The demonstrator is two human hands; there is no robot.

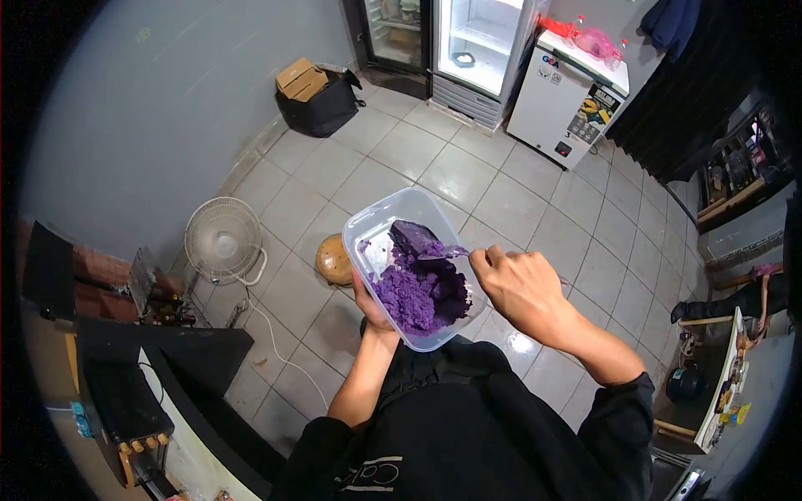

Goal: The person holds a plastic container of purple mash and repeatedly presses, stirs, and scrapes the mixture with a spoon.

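Observation:
My left hand (375,306) is wrapped round the near left side of a clear plastic container (368,219), held up in front of my body. Inside lies a crumbly purple mash (413,305), with a larger dark purple piece (407,238) at the far side. My right hand (522,288) is closed on the handle of a spoon (443,253), over the container's right rim. The spoon's head reaches in near the dark piece and seems smeared with purple; its exact shape is hard to make out.
A white fan (224,238) and a round wooden stool top (334,259) are left of the container. Further off stand a black bag (317,113), a lit fridge (476,50) and a white chest freezer (555,100). At far right, a person's arm (762,305) is by a table (720,401).

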